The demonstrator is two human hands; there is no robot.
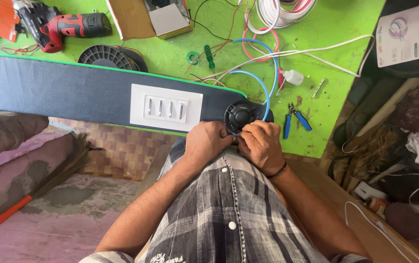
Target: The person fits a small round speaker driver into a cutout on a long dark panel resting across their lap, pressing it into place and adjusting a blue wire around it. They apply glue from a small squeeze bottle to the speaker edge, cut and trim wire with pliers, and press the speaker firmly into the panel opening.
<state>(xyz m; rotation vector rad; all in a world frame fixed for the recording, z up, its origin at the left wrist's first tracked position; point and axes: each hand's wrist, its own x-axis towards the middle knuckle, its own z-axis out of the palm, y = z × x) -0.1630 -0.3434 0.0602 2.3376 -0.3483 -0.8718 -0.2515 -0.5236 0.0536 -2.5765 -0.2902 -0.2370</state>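
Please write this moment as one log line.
left hand: pinching thin blue wire | right hand: same wire | beside: round black plastic fitting on dark panel

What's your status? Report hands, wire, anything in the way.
Left hand and right hand pinched together on the blue wire beside the black round fitting. Fitting sits in the dark panel. Pliers lie apart, nothing blocking.

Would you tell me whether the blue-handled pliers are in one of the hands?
No, the blue-handled pliers lie on the green table, right of the right hand.
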